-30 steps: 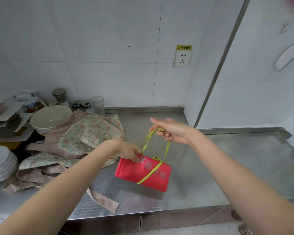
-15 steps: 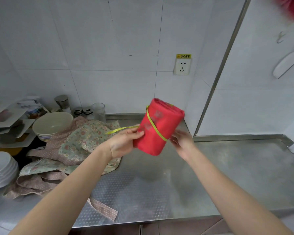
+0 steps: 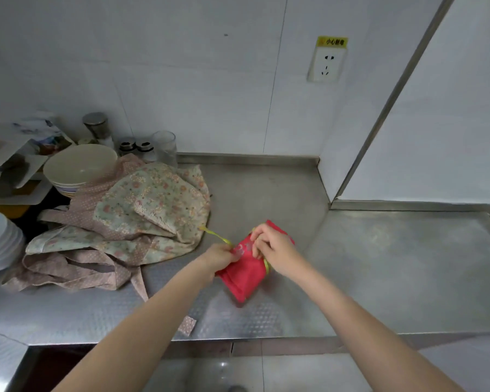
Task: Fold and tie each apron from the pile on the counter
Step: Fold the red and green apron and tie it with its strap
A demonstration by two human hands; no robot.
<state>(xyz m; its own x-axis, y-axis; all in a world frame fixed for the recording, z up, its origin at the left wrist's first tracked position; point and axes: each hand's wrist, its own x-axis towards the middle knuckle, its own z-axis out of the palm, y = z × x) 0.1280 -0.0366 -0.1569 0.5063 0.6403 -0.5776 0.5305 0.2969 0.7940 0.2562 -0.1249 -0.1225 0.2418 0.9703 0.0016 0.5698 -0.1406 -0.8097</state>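
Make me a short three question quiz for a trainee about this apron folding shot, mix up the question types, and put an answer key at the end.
1. True or false: the red apron bundle is still spread flat and unfolded on the steel counter.
2. Multiple choice: what does the left hand pinch? A) a bowl B) the yellow-green tie C) a jar
3. Fill in: the floral aprons waiting in a pile lie to the ____ of the bundle, beside the stacked bowls.

Key: 1 false, it is folded into a compact bundle, with the right hand on top of it. 2 B. 3 left.
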